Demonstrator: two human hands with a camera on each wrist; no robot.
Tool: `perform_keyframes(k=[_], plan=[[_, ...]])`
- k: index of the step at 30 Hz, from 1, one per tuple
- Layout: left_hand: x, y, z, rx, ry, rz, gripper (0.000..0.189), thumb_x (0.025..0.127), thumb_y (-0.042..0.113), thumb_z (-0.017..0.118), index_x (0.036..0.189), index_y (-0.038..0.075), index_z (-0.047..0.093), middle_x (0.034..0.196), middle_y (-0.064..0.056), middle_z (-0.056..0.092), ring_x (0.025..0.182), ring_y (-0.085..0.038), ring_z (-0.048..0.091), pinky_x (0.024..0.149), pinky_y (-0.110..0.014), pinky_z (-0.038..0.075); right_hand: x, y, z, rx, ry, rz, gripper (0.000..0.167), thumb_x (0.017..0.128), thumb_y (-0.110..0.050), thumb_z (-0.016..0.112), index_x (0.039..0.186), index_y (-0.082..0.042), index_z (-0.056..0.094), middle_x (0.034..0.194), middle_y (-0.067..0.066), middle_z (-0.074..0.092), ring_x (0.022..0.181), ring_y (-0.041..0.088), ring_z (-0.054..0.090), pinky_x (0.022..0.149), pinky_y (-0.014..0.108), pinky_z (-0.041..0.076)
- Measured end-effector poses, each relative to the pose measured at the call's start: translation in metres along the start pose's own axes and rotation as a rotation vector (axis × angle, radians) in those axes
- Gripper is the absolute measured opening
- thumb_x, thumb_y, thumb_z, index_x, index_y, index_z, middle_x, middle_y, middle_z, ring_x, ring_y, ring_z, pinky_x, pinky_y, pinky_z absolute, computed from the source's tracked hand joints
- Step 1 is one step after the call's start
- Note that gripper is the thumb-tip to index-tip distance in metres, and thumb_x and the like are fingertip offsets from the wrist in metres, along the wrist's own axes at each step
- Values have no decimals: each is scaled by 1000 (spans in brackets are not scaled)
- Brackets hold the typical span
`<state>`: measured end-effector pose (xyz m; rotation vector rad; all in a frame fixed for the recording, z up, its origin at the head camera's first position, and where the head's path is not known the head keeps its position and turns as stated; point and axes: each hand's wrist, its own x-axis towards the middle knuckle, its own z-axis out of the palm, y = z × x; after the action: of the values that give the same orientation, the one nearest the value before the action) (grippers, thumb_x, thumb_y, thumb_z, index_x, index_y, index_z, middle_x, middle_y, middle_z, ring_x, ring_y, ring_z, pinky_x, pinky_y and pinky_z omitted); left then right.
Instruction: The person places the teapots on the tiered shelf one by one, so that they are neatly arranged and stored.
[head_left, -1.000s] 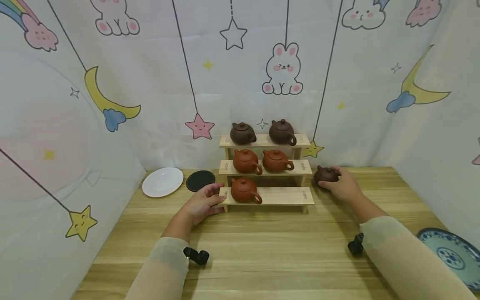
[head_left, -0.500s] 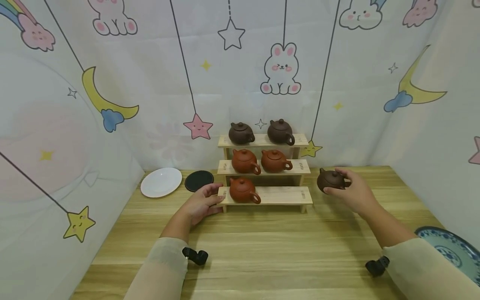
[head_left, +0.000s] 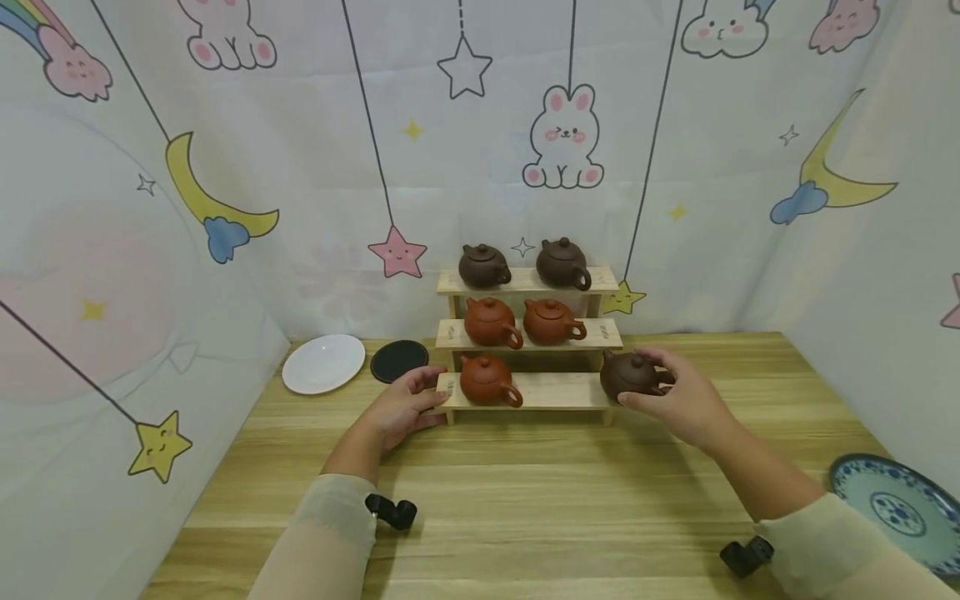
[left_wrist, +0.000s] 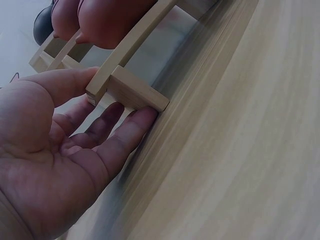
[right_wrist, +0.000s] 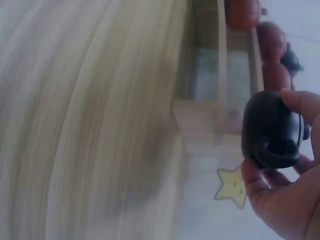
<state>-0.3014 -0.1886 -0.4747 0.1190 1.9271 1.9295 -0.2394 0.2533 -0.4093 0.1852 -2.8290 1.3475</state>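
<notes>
A dark brown teapot (head_left: 628, 377) is held by my right hand (head_left: 686, 400), thumb on the near side and fingers on the far side, its handle toward the palm. It overlaps the right end of the bottom shelf in the head view; the right wrist view shows the teapot (right_wrist: 270, 130) raised above the table. My left hand (head_left: 408, 408) grips the left end of the three-step wooden stand (head_left: 555, 392). In the left wrist view its thumb lies at the shelf end and its fingertips touch the short leg (left_wrist: 137, 87). One red-brown teapot (head_left: 487, 381) sits on the bottom shelf's left part.
Two red-brown teapots, one here (head_left: 551, 322), stand on the middle shelf. Two dark ones, one here (head_left: 562, 264), occupy the top shelf. A white plate (head_left: 324, 364) and a black round coaster (head_left: 400, 362) lie left of the stand; a blue-patterned plate (head_left: 862, 487) lies at right.
My right hand has lifted the dark teapot from the table right of the stand and carried it left and nearer, to the bottom shelf's right end. The left hand has stayed in place.
</notes>
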Motion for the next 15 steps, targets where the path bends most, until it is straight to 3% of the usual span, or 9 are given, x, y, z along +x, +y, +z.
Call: perform_keyframes(k=[15], plan=[[-1,2,2,3,5,-4,62,107,7,61,164,9,36,166,-16,39,129,-20,62,111,-50,58,20,-22,44,16,-54,-61,87,88,-40,89,161,-18,48,159,18,52,143,43,56,109,58,55]])
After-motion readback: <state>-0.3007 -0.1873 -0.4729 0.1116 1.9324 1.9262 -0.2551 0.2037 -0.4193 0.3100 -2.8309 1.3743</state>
